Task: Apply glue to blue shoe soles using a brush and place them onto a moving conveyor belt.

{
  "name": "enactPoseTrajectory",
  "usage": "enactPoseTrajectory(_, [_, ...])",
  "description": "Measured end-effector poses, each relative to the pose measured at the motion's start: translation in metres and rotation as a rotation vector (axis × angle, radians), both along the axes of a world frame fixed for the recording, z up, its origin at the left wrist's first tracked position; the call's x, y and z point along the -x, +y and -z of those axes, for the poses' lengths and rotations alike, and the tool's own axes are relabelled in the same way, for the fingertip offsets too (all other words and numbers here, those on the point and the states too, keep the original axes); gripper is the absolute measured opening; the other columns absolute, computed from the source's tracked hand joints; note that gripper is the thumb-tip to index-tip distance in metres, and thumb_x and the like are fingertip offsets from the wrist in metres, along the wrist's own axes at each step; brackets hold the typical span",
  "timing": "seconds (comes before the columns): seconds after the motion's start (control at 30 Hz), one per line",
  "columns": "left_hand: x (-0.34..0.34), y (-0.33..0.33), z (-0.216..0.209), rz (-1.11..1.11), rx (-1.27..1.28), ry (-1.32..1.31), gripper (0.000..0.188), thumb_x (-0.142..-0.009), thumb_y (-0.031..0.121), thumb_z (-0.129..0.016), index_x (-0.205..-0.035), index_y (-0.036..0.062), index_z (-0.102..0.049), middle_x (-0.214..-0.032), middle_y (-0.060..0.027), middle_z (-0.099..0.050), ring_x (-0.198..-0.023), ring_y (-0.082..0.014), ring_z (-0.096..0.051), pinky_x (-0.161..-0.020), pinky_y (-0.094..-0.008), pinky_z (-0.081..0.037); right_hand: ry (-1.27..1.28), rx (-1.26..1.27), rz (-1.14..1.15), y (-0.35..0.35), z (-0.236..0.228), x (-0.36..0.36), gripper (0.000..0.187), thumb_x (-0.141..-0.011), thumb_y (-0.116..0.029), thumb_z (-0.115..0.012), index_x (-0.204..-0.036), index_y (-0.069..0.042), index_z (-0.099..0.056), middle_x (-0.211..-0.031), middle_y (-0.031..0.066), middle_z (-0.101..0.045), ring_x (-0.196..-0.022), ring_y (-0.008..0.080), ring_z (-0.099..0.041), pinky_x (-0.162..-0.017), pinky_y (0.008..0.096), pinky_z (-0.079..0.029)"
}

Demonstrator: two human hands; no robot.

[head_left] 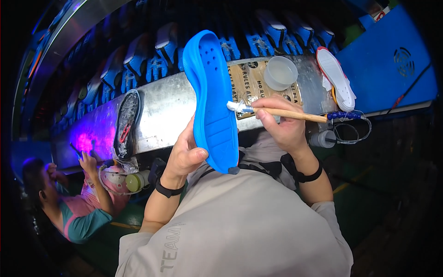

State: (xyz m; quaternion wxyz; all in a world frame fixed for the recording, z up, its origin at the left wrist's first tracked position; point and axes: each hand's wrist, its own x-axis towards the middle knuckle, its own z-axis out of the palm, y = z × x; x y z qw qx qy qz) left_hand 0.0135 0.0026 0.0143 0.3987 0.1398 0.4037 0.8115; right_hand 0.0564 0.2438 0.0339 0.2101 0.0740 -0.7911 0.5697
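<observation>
My left hand [187, 154] grips a bright blue shoe sole [216, 97] by its lower left edge, thumb on the side wall. The sole stands lengthwise in front of me, its inner face with small round holes and ridges turned up. In my right hand [287, 127] a brush [288, 114] with a wooden handle is pinched between thumb and fingers. Its white bristles are at the sole's right edge, near mid-length; whether they touch cannot be made out. Behind the brush, a translucent round tub [280, 74] of cloudy liquid rests on printed brown cardboard [249, 78].
A metal bench [159, 117] runs across, carrying a dark sole [127, 122] at left and a white, red-edged sole [336, 78] at right. Shoes on blue holders [167, 41] line the far side. A blue machine housing [392, 64] stands right; a co-worker [83, 212] sits left.
</observation>
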Motion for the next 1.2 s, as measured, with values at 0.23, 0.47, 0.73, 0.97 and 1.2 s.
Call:
enactPoseTrajectory(0.23, [0.004, -0.01, 0.011, -0.07, 0.077, 0.052, 0.116, -0.07, 0.048, -0.083, -0.153, -0.003, -0.021, -0.14, -0.02, -0.049, -0.127, -0.0287, -0.054, -0.106, -0.0412, -0.046, 0.034, -0.129, -0.101, -0.004, -0.009, -0.014, 0.007, -0.079, -0.001, -0.067, -0.086, 0.0, -0.069, -0.076, 0.0091, -0.068, -0.066, 0.0218, -0.063, -0.063, 0.0326, -0.049])
enactPoseTrajectory(0.47, [0.014, -0.008, 0.008, -0.041, 0.037, 0.109, 0.114, -0.068, 0.046, -0.084, -0.151, -0.003, -0.023, -0.14, -0.021, -0.049, -0.126, -0.031, -0.055, -0.103, -0.0451, -0.049, -0.023, -0.08, -0.209, -0.005, -0.016, -0.023, 0.007, -0.079, 0.001, -0.065, -0.085, 0.0, -0.07, -0.076, 0.0099, -0.068, -0.068, 0.0199, -0.061, -0.063, 0.031, -0.049])
enactPoseTrajectory(0.73, [0.012, -0.008, 0.016, -0.223, 0.024, 0.209, 0.115, -0.066, 0.043, -0.086, -0.151, -0.0029, -0.023, -0.137, -0.0236, -0.051, -0.118, -0.0332, -0.061, -0.099, -0.0455, -0.052, -0.047, 0.048, -0.083, -0.006, -0.012, -0.016, 0.01, -0.084, -0.001, -0.067, -0.093, 0.001, -0.071, -0.084, 0.0102, -0.07, -0.074, 0.0173, -0.064, -0.069, 0.0289, -0.05])
enactPoseTrajectory(0.97, [0.01, 0.002, -0.002, -0.162, 0.001, 0.173, 0.113, -0.066, 0.048, -0.086, -0.148, -0.0037, -0.028, -0.133, -0.0262, -0.054, -0.12, -0.0347, -0.06, -0.101, -0.0462, -0.051, 0.058, -0.092, -0.144, -0.008, -0.013, -0.025, 0.009, -0.077, 0.001, -0.066, -0.086, 0.0, -0.07, -0.078, 0.0095, -0.069, -0.066, 0.0206, -0.061, -0.06, 0.0312, -0.048])
enactPoseTrajectory(1.2, [0.01, 0.003, -0.004, -0.163, 0.005, 0.16, 0.112, -0.067, 0.05, -0.085, -0.147, -0.0044, -0.028, -0.133, -0.0251, -0.055, -0.121, -0.0347, -0.059, -0.1, -0.0465, -0.052, 0.018, -0.014, -0.137, -0.006, -0.011, -0.026, 0.009, -0.078, 0.001, -0.066, -0.086, 0.0, -0.07, -0.078, 0.009, -0.069, -0.067, 0.0195, -0.062, -0.061, 0.0311, -0.049])
